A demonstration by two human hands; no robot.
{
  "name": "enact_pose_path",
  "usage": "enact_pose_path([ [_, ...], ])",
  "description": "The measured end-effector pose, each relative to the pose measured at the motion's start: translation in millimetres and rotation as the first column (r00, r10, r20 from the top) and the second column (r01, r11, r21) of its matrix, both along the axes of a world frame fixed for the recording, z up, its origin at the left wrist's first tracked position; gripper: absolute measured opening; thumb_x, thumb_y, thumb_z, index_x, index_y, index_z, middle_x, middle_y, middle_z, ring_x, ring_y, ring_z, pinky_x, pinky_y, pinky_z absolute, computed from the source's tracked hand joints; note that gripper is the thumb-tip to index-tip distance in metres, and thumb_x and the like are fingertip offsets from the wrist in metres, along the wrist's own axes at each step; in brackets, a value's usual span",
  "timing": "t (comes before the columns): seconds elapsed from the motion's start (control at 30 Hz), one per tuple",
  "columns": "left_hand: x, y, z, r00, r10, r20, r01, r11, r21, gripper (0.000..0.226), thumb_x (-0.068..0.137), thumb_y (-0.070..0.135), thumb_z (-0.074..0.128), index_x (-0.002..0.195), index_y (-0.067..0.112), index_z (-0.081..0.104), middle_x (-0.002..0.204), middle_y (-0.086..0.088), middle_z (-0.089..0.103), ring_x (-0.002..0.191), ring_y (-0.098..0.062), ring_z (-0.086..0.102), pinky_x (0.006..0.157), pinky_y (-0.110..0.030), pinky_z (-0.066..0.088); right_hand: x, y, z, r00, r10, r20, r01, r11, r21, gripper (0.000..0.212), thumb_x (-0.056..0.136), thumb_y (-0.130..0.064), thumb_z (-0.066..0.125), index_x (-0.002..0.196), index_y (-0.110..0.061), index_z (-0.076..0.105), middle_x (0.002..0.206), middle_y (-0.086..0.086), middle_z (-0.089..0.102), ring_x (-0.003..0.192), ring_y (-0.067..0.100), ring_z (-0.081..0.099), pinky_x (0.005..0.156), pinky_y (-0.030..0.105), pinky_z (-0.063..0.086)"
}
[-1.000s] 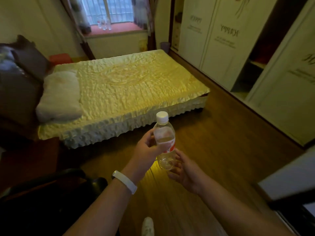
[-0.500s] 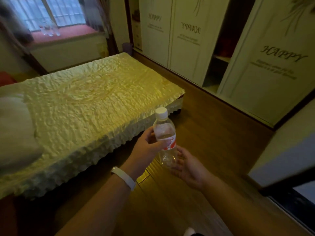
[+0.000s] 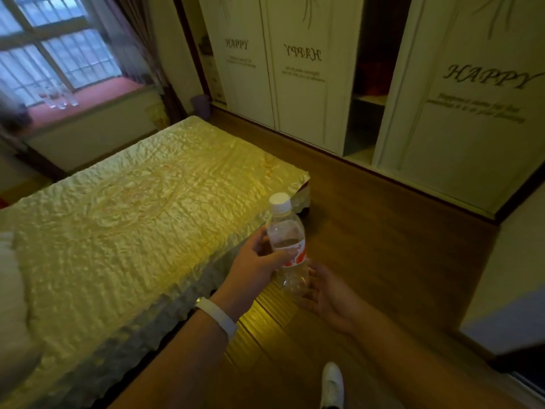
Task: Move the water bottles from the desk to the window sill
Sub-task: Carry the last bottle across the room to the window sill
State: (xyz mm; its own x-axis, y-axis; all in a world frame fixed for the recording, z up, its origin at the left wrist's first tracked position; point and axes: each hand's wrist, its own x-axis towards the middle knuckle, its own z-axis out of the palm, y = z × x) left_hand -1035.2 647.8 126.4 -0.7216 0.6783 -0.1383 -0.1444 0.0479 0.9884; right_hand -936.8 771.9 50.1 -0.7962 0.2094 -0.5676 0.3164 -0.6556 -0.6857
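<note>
Left hand: your left hand (image 3: 256, 262) grips the bottle (image 3: 283, 231) round its middle, thumb across the red-and-white label, fingers curled behind it.
Right hand: your right hand (image 3: 326, 292) lies palm up just right of and below the bottle's base, fingers relaxed and spread, holding nothing; you cannot tell from here whether they touch the plastic.
Bottle: clear, upright, carried in the air in front of you, with its white cap (image 3: 280, 200) screwed on.
Wrist: a white band (image 3: 217, 317) sits on your left wrist.
Floor: brown wood floor (image 3: 383, 249) runs under both hands; a white shoe (image 3: 332, 385) shows at the near edge.
Bed: to the left, the bed (image 3: 138, 219) has a yellow quilted cover with a frilled edge; its far right corner lies just beyond the cap.
Wardrobe: far and right, the wardrobe (image 3: 303, 93) has white doors lettered "HAPPY", with one dark gap open between them.
Sill: far left, the reddish sill (image 3: 97, 94) lies under the window (image 3: 53, 54).
Sill bottles: a small group of clear sill bottles (image 3: 60, 100) stands there, too blurred to count.
Curtain: a dark curtain (image 3: 141, 54) hangs right of the window.
</note>
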Motion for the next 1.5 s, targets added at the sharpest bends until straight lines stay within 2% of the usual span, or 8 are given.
enact_pose_path([
  [0.27, -58.8, 128.8, 18.1, 1.000, -0.020, -0.018, 0.020, 1.000, 0.001, 0.053, 0.070, 0.019, 0.080, 0.121, 0.022, 0.064, 0.113, -0.010, 0.073, 0.106, -0.030, 0.069, 0.088, -0.044, 0.055, -59.0, 122.8, 19.3, 1.000, -0.008, -0.023, 0.010, 0.999, 0.053, 0.033, 0.100, -0.048, 0.039, 0.108, -0.026, 0.061, 0.097, 0.002, 0.066, 0.082, 0.014, 0.061, 0.071, 0.031, 0.047],
  [0.47, -94.2, 206.7, 20.2, 0.994, -0.098, -0.044, 0.097, 0.995, -0.020, 0.056, 0.068, 0.029, 0.084, 0.121, 0.029, 0.065, 0.115, -0.006, 0.073, 0.109, -0.027, 0.068, 0.096, -0.053, 0.052, -83.6, 194.1, 26.2, 0.998, -0.069, -0.010, 0.069, 0.995, 0.069, 0.033, 0.101, -0.046, 0.035, 0.106, -0.026, 0.061, 0.096, 0.000, 0.066, 0.083, 0.014, 0.060, 0.070, 0.030, 0.045],
  [0.63, -127.9, 265.9, 12.1, 0.984, -0.176, -0.032, 0.176, 0.984, -0.018, 0.048, 0.078, 0.014, 0.079, 0.122, 0.024, 0.064, 0.107, -0.003, 0.074, 0.082, -0.012, 0.071, 0.062, -0.020, 0.053, -113.5, 249.3, 14.3, 0.990, -0.140, 0.022, 0.138, 0.989, 0.054, 0.034, 0.099, -0.046, 0.041, 0.109, -0.023, 0.064, 0.099, 0.006, 0.064, 0.081, 0.016, 0.057, 0.068, 0.030, 0.045],
  [0.77, -168.9, 316.0, 0.9, 0.974, -0.226, -0.015, 0.226, 0.974, -0.004, 0.053, 0.073, 0.018, 0.077, 0.123, 0.024, 0.063, 0.112, -0.002, 0.074, 0.102, -0.019, 0.070, 0.075, -0.025, 0.055, -148.0, 297.5, 3.4, 0.981, -0.182, 0.061, 0.179, 0.982, 0.058, 0.034, 0.100, -0.046, 0.039, 0.108, -0.022, 0.062, 0.098, 0.005, 0.066, 0.081, 0.016, 0.060, 0.070, 0.032, 0.045],
  [0.97, -261.2, 403.4, -14.1, 0.964, -0.266, -0.019, 0.267, 0.963, 0.025, 0.046, 0.081, 0.010, 0.077, 0.123, 0.024, 0.064, 0.116, -0.004, 0.072, 0.111, -0.024, 0.067, 0.088, -0.036, 0.054, -229.6, 380.8, -3.3, 0.968, -0.237, 0.086, 0.228, 0.967, 0.110, 0.032, 0.101, -0.043, 0.038, 0.108, -0.024, 0.063, 0.100, 0.005, 0.066, 0.083, 0.017, 0.060, 0.068, 0.030, 0.044],
  [1.07, -307.8, 447.7, -12.7, 0.955, -0.295, -0.023, 0.295, 0.954, 0.043, 0.050, 0.075, 0.020, 0.080, 0.122, 0.027, 0.064, 0.117, -0.005, 0.071, 0.113, -0.025, 0.066, 0.096, -0.047, 0.052, -270.0, 420.8, 5.6, 0.965, -0.248, 0.089, 0.237, 0.964, 0.117, 0.032, 0.101, -0.042, 0.038, 0.110, -0.024, 0.064, 0.101, 0.005, 0.067, 0.085, 0.018, 0.060, 0.071, 0.032, 0.043],
  [1.23, -372.0, 511.6, 4.8, 0.936, -0.349, -0.053, 0.352, 0.934, 0.056, 0.045, 0.081, 0.013, 0.077, 0.121, 0.029, 0.064, 0.115, 0.002, 0.072, 0.110, -0.018, 0.067, 0.091, -0.036, 0.055, -328.2, 481.8, 22.7, 0.956, -0.287, 0.069, 0.274, 0.950, 0.151, 0.030, 0.101, -0.040, 0.039, 0.107, -0.024, 0.064, 0.100, 0.005, 0.068, 0.082, 0.019, 0.061, 0.067, 0.032, 0.044],
  [1.5, -441.6, 589.2, 18.1, 0.929, -0.358, -0.090, 0.363, 0.931, 0.033, 0.053, 0.080, 0.019, 0.078, 0.129, 0.029, 0.060, 0.120, 0.000, 0.069, 0.113, -0.018, 0.066, 0.098, -0.046, 0.053, -398.9, 564.4, 25.2, 0.948, -0.313, 0.061, 0.304, 0.944, 0.126, 0.037, 0.097, -0.044, 0.047, 0.122, -0.021, 0.062, 0.119, 0.014, 0.066, 0.101, 0.028, 0.062, 0.078, 0.037, 0.050],
])
